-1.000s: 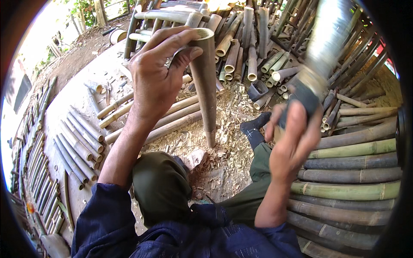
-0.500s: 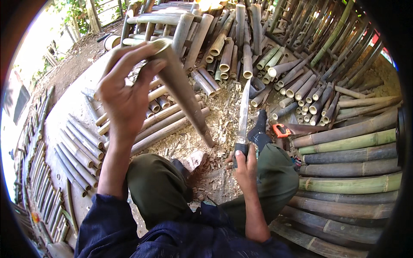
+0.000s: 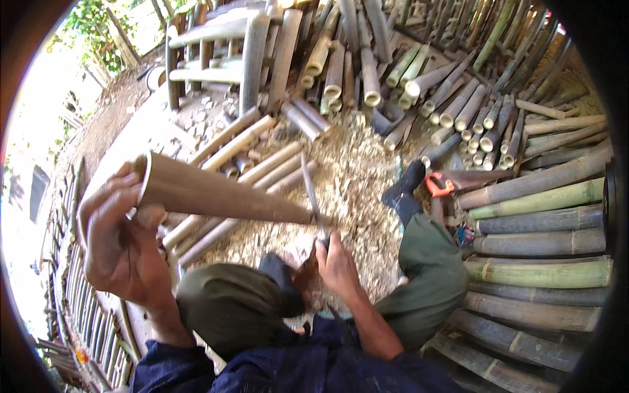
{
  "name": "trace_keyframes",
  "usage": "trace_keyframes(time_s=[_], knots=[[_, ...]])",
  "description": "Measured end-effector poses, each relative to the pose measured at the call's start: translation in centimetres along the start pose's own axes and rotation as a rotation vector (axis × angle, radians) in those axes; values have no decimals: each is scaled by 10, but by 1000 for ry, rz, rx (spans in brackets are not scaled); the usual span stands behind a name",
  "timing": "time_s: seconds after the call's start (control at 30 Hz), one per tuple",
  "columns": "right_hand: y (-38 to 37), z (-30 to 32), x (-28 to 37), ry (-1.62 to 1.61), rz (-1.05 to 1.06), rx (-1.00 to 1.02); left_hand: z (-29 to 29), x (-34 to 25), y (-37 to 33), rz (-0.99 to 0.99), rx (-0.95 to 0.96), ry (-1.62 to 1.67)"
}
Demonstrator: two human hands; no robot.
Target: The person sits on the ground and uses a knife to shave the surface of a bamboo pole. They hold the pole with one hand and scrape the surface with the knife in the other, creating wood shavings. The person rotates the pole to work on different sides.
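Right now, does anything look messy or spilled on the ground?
Yes: pale chips lie scattered around the person's feet, which looks messy beside the neatly lined-up bamboo poles on the right.

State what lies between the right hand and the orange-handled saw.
Between the right hand and saw, the head view shows pale shavings and a dark-socked foot.

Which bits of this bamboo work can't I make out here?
In the head view:
Knife: handle mostly hidden by the right hand.
Blade contact with the bamboo piece: unclear from this angle.
Inside of that piece: hidden by its own wall.
Dark blue shirt: cut off by the lower edge.
Far greenery: leaves too small and washed out by glare.
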State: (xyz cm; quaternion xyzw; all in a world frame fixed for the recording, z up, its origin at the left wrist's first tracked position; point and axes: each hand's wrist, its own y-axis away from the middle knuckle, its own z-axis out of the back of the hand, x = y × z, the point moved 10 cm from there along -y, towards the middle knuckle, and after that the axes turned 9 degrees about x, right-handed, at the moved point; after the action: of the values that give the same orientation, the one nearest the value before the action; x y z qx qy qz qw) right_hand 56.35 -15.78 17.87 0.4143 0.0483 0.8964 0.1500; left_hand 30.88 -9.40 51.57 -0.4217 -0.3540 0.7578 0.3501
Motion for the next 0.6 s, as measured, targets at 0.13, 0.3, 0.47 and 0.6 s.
trace_keyframes(time_s=[0.13,0.3,0.47,0.6], knots=[[2,60,39,-147,-13,51,2,0,7,28,-38,-7],[35,150,131,-528,394,-392,15,12,11,-41,0,-3],[-6,10,15,44,16,4,23,4,3,13,-31,34],[18,85,113,-87,81,44,40,8,11,98,-49,59]])
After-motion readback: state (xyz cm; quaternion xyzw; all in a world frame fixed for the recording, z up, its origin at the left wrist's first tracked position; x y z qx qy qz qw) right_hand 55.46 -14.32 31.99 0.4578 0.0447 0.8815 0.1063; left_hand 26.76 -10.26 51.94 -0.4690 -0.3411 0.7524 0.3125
